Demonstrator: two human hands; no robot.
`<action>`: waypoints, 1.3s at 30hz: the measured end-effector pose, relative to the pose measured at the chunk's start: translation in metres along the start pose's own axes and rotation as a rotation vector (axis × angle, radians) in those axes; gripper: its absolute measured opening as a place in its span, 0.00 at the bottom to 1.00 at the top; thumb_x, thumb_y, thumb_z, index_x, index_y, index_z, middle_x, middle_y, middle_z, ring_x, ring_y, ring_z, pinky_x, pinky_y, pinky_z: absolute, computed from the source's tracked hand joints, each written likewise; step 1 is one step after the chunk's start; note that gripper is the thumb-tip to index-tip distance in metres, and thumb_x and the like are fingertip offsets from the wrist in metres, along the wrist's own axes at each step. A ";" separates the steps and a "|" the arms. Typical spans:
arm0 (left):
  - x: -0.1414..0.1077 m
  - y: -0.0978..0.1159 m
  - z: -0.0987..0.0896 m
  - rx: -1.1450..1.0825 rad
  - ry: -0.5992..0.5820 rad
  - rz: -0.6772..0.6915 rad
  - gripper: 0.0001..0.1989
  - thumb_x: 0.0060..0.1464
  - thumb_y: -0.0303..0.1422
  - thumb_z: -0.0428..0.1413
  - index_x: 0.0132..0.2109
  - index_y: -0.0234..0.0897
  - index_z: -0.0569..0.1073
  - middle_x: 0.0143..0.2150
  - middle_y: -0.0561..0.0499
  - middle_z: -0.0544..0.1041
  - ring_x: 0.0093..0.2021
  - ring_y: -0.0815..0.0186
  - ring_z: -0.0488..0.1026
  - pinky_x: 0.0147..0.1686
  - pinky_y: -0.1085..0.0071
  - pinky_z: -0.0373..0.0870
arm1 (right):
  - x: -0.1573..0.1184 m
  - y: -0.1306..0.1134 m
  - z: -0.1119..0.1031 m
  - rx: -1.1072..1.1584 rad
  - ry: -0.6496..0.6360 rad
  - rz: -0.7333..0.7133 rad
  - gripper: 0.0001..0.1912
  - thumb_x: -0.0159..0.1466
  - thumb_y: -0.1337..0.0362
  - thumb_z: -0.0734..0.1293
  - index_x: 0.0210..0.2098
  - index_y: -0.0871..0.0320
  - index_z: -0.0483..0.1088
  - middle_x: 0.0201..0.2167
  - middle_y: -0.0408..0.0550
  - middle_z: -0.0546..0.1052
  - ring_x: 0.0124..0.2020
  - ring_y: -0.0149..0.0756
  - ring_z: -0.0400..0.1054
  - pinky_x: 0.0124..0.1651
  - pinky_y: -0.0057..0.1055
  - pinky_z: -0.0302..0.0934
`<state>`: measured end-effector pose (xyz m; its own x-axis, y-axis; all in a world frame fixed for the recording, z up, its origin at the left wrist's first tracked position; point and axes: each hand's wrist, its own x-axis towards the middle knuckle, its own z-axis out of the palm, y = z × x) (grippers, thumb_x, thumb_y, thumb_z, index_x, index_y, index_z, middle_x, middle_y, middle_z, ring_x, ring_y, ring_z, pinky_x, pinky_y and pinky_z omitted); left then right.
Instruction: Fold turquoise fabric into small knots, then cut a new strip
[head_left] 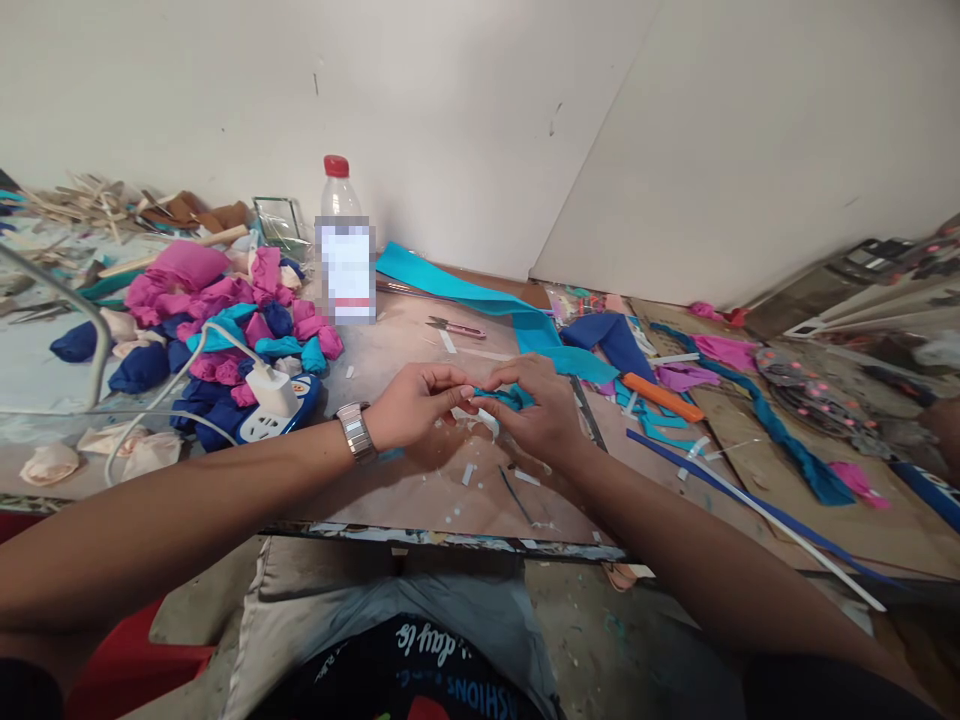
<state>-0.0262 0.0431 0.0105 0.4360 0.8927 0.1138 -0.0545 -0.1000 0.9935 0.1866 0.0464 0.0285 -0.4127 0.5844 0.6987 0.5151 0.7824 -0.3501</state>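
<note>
Both hands meet over the middle of the work board. My left hand (420,405), with a metal watch (355,432) at the wrist, pinches one end of a small teal piece of fabric (510,397). My right hand (544,410) has its fingers curled round the other side of that piece and hides part of it. Behind the hands, small thread snips (459,328) with pink handles lie on the board. A long turquoise fabric strip (457,285) runs from beside the bottle down to behind my right hand.
At left, pink, blue and turquoise fabric bundles (217,300) are heaped beside a power strip (281,410) with a white charger and cable. A red-capped bottle (341,195) stands near the wall. To the right are an orange box cutter (661,397), a white stick (795,530) and fabric scraps.
</note>
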 end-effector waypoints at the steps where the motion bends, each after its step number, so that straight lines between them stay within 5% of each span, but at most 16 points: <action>1: 0.000 0.000 0.000 -0.008 0.006 0.000 0.20 0.58 0.48 0.65 0.44 0.33 0.81 0.37 0.46 0.84 0.34 0.67 0.78 0.33 0.74 0.74 | 0.000 0.000 0.000 0.000 0.000 -0.002 0.09 0.65 0.55 0.76 0.36 0.52 0.75 0.33 0.45 0.83 0.38 0.42 0.76 0.46 0.42 0.63; 16: -0.003 0.003 0.003 0.026 0.081 0.064 0.17 0.59 0.44 0.64 0.45 0.33 0.82 0.33 0.47 0.83 0.29 0.70 0.76 0.31 0.74 0.74 | 0.001 -0.008 -0.004 -0.017 -0.052 -0.018 0.09 0.72 0.57 0.69 0.36 0.53 0.73 0.35 0.47 0.80 0.41 0.43 0.71 0.49 0.43 0.61; 30: -0.005 0.004 0.003 0.052 0.011 0.141 0.19 0.61 0.44 0.64 0.49 0.33 0.83 0.35 0.47 0.84 0.32 0.67 0.79 0.37 0.70 0.77 | 0.002 -0.009 -0.002 0.049 0.036 0.040 0.10 0.65 0.56 0.76 0.33 0.52 0.74 0.37 0.48 0.80 0.42 0.43 0.73 0.49 0.44 0.66; 39: -0.003 0.005 0.002 0.063 0.077 0.107 0.19 0.62 0.45 0.63 0.49 0.32 0.83 0.30 0.47 0.83 0.30 0.68 0.77 0.34 0.73 0.75 | 0.002 -0.009 -0.004 0.021 0.002 0.024 0.03 0.66 0.60 0.74 0.37 0.51 0.78 0.39 0.49 0.80 0.44 0.43 0.74 0.50 0.44 0.68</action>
<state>-0.0260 0.0387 0.0148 0.3601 0.9065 0.2206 -0.0398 -0.2213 0.9744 0.1837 0.0392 0.0352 -0.3994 0.6025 0.6910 0.5085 0.7728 -0.3798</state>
